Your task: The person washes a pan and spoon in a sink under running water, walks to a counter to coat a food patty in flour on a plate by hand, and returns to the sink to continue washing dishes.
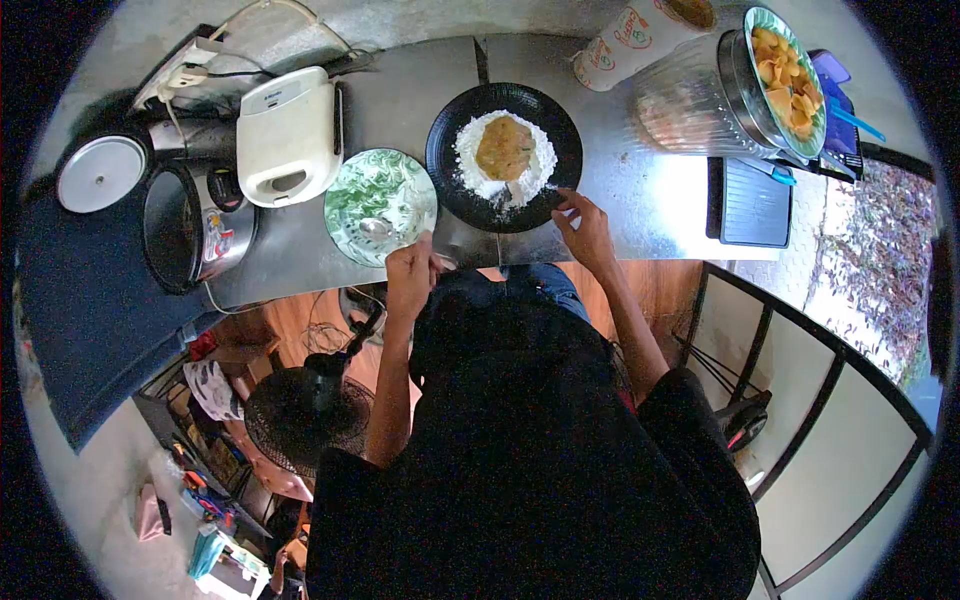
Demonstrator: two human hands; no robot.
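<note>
Our right hand (588, 228) pinches the rim of a round black plate (450, 170) heaped with powdery white flour (470, 150). Our left hand (412, 275), curled shut, grips something beside a glossy green bowl (345, 225).

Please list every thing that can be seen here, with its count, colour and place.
black plate: 1, black, counter centre, holds white flour and a browned patty
glass plate: 1, green-white, left of black plate, spoon on it
sandwich maker: 1, white, counter left
rice cooker: 1, silver, far left; lid beside it
bowl of orange pieces: 1, counter right
fan: 1, black, floor
left hand: at counter edge
right hand: at black plate rim
</note>
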